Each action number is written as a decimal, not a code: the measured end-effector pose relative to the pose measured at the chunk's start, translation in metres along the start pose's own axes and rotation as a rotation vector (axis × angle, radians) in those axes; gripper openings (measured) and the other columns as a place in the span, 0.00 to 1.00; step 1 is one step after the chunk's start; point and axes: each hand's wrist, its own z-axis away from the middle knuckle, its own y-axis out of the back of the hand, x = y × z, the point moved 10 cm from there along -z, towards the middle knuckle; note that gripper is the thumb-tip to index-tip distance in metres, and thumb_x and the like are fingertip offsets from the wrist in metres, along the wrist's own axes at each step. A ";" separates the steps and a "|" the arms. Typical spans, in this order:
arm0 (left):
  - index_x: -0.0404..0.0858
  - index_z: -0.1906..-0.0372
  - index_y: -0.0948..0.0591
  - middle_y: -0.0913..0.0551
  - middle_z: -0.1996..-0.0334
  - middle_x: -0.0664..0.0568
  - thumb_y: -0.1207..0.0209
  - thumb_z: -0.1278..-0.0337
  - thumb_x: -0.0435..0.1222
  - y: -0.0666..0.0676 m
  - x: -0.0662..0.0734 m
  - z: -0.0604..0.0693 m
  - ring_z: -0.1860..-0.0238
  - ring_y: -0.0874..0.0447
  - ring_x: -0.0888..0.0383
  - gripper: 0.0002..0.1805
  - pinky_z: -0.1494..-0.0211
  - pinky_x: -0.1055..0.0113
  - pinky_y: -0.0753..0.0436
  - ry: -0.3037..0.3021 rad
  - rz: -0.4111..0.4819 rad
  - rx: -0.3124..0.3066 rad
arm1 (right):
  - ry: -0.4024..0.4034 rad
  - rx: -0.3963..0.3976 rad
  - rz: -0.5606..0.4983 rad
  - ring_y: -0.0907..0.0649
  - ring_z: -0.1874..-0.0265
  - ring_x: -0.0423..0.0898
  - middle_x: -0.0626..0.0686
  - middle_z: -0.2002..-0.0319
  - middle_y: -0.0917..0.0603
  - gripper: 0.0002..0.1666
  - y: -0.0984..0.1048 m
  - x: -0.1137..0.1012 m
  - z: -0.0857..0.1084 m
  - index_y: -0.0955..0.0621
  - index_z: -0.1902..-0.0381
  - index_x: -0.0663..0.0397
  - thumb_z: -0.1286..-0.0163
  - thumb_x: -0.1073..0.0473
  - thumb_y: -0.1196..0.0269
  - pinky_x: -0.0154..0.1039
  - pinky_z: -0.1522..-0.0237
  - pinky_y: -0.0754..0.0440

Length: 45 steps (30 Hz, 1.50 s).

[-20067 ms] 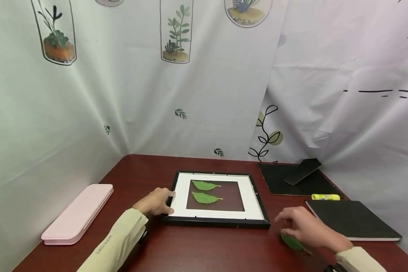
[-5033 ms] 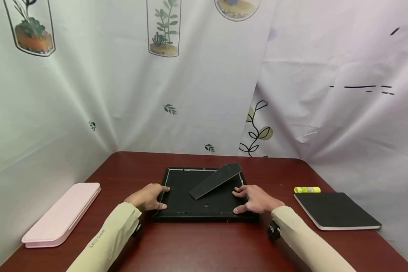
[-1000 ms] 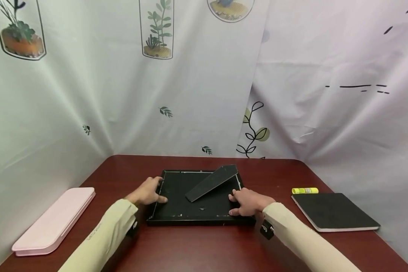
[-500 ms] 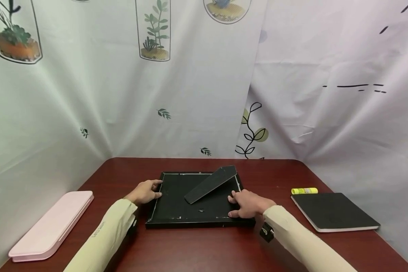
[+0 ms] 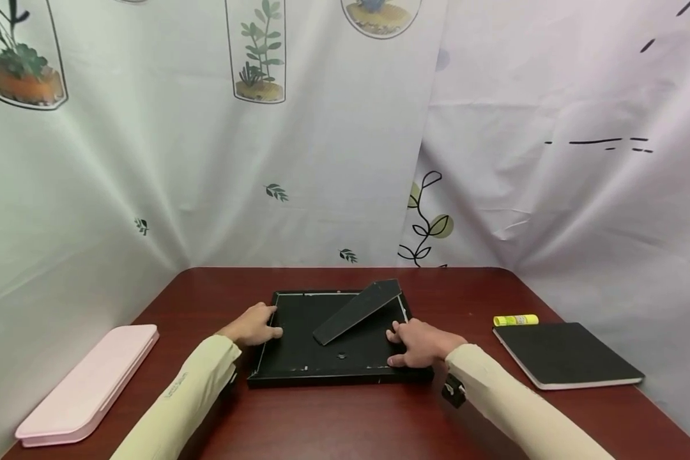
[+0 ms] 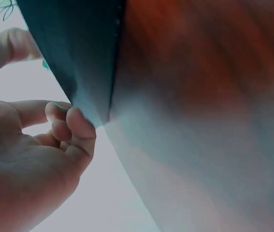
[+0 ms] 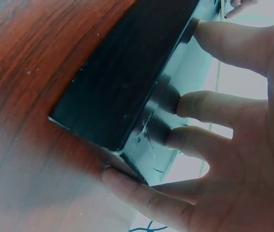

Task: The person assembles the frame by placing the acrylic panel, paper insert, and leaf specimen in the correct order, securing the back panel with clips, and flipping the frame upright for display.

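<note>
A black picture frame [image 5: 301, 358] lies back side up on the table, its black support leg [image 5: 356, 313] slanting across the back board. My left hand [image 5: 254, 324] holds the frame's left edge, thumb over the board. In the left wrist view, curled fingers of this hand [image 6: 37, 145] meet the frame's edge [image 6: 74, 43] near a corner. At the right side, my right hand [image 5: 422, 345] rests spread fingertips on the board. The right wrist view has this hand [image 7: 233, 125] with its little finger outside the frame's corner [image 7: 112, 82]. Whatever lies under the board is hidden.
A pink case [image 5: 94, 383] lies on the dark red table [image 5: 333, 421] at the left. On the right are a black notebook [image 5: 566, 354] and, just behind it, a yellow glue stick [image 5: 515, 319]. A patterned curtain [image 5: 345, 147] hangs behind the table.
Since the oldest frame, the back board has come from the right onto the frame, covering the white mat and two leaves. Over the last half second my left thumb has shifted inward.
</note>
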 end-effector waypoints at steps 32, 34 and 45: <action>0.22 0.37 0.26 0.26 0.38 0.27 0.53 0.26 0.40 0.004 0.002 -0.008 0.36 0.28 0.31 0.26 0.36 0.40 0.27 0.070 0.014 -0.028 | 0.028 0.035 -0.045 0.39 0.24 0.69 0.63 0.24 0.35 0.39 -0.005 0.002 0.003 0.28 0.29 0.57 0.33 0.47 0.33 0.60 0.28 0.35; 0.25 0.39 0.24 0.22 0.42 0.29 0.53 0.26 0.34 0.010 -0.009 -0.006 0.47 0.20 0.36 0.20 0.45 0.45 0.20 0.073 0.104 0.024 | 0.023 0.035 -0.053 0.39 0.24 0.68 0.63 0.24 0.35 0.39 -0.006 0.003 0.004 0.28 0.30 0.57 0.33 0.46 0.33 0.60 0.28 0.35; 0.29 0.54 0.26 0.24 0.74 0.49 0.42 0.31 0.35 0.015 -0.055 -0.026 0.77 0.26 0.60 0.12 0.70 0.67 0.21 0.288 0.436 0.135 | -0.017 0.045 -0.065 0.37 0.24 0.65 0.59 0.24 0.34 0.38 -0.001 0.006 0.001 0.26 0.30 0.53 0.34 0.46 0.31 0.57 0.28 0.33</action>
